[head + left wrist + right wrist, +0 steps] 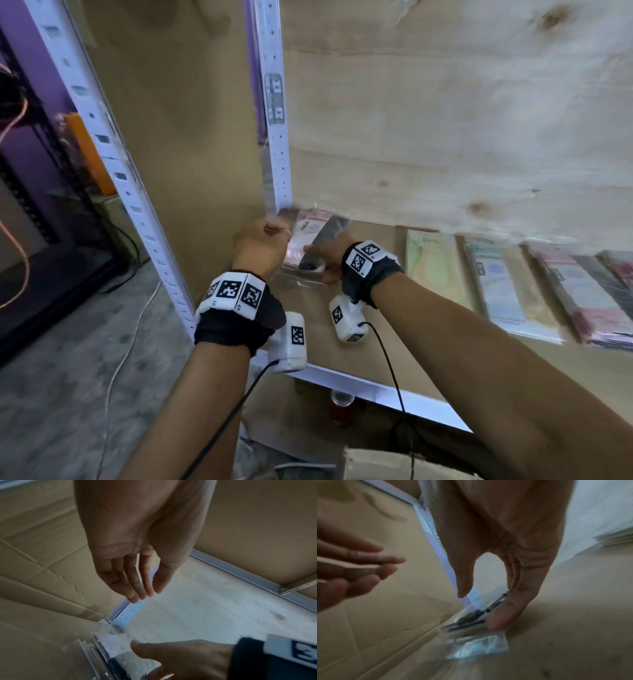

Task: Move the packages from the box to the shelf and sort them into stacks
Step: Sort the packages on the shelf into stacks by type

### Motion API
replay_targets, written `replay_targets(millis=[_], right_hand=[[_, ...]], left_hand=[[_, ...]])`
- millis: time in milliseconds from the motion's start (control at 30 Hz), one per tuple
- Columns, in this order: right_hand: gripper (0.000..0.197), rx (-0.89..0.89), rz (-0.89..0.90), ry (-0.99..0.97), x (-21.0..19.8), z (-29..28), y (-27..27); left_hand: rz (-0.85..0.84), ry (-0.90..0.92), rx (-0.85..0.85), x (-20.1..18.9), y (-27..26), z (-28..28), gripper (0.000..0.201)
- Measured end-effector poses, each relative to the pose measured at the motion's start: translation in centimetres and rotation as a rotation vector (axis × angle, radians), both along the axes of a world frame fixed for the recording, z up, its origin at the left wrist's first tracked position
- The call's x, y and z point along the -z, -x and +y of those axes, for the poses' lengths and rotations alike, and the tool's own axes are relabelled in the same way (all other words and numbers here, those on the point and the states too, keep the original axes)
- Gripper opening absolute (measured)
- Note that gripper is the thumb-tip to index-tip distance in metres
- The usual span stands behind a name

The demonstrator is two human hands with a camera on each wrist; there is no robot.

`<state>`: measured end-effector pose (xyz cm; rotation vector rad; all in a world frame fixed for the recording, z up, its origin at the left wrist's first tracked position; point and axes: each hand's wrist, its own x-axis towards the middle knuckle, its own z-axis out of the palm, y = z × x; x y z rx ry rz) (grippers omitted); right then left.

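One package (310, 240) lies under the right hand's (329, 253) straight fingers (501, 616); left hand (260, 248) hovers, fingers loose.

orange cable (21, 120), white cord (126, 353), red cup (342, 407)

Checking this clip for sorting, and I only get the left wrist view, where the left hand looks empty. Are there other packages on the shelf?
Observer: Yes. The head view shows a row of stacks on the shelf, to the right of the package in the corner.
Operator: Does the right hand have a grip on that package?
Observer: No grip. In the right wrist view the right hand lays straight fingers on it, with the thumb apart.
Operator: Where is the left hand?
Observer: In the head view the left hand is at the package's left edge, by the post. I cannot tell whether it touches the package.
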<state>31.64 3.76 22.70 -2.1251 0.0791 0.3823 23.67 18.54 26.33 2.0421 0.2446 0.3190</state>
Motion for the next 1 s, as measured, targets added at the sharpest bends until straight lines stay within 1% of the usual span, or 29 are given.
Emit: replay_targets(millis=[67,100,133,167,233,333,400,467,533,567,600,633,700,733,767,800,867,900,933,1000], right_hand=[[0.029,-0.038,0.012,0.108,0.6,0.6,-0.6],[0.034,-0.037,0.012,0.148,0.9,0.6,-0.9],[0.040,-0.023,0.025,0.150,1.0,0.5,-1.1],[0.041,-0.008,0.041,0.128,1.0,0.3,-1.1],[0.032,0.013,0.056,0.102,0.8,-0.7,-1.1],[0.027,0.025,0.049,0.089,0.4,-2.4,-0.6],[0.020,0.008,0.039,-0.005,0.1,-3.7,0.2],[0.014,0.007,0.041,-0.172,-0.4,-5.3,1.7],[0.015,0.010,0.042,-0.332,-1.1,-7.3,3.5],[0.015,0.000,0.035,-0.380,-1.6,-8.3,4.5],[0.013,-0.018,0.020,-0.404,-2.1,-9.5,5.6],[0.012,-0.038,0.002,-0.408,-2.4,-11.1,6.9],[0.015,-0.082,-0.028,-0.403,-3.0,-14.1,9.1],[0.016,-0.097,-0.032,-0.400,-3.1,-15.5,10.0],[0.016,-0.111,-0.033,-0.394,-3.3,-16.9,11.0],[0.016,-0.129,-0.033,-0.381,-3.5,-18.4,12.0],[0.020,-0.178,-0.035,-0.296,-3.8,-20.8,13.6],[0.023,-0.203,-0.045,-0.236,-3.9,-21.8,14.3],[0.026,-0.218,-0.055,-0.198,-4.0,-22.7,14.9],[0.031,-0.201,-0.061,-0.221,-3.7,-24.3,15.8]], left_hand=[[-0.007,0.027,0.000,0.1,0.1,0.3,0.014],[-0.004,0.049,-0.001,0.1,0.1,0.3,0.012],[0.000,0.056,-0.003,0.1,0.2,0.5,0.011],[0.001,0.047,-0.007,0.1,0.1,0.6,0.010],[-0.001,0.025,-0.015,0.3,-0.1,0.8,0.011],[0.023,0.027,0.004,0.5,-0.1,0.6,0.016],[0.051,0.039,0.022,0.7,-0.2,0.3,0.020],[0.079,0.058,0.034,0.7,-0.2,-0.2,0.019],[0.099,0.074,0.026,0.7,-0.3,-0.8,0.006],[0.109,0.073,0.008,0.7,-0.5,-0.9,0.015],[0.115,0.058,-0.006,0.7,-0.7,-1.2,0.031],[0.102,0.023,-0.012,0.5,-0.7,-1.7,0.042],[0.009,-0.069,-0.004,0.0,-0.9,-2.6,0.047],[-0.042,-0.085,-0.011,-0.3,-0.9,-2.9,0.049],[-0.088,-0.070,-0.010,-0.4,-0.9,-3.2,0.052],[-0.105,0.008,0.003,-0.5,-0.9,-3.8,0.052],[-0.143,0.177,0.069,-0.4,-0.6,-4.9,0.038],[-0.169,0.206,0.096,-0.2,-0.5,-5.6,0.030],[-0.176,0.174,0.119,-0.2,-0.3,-6.2,0.026],[-0.151,0.093,0.194,0.0,0.0,-7.7,0.029]])
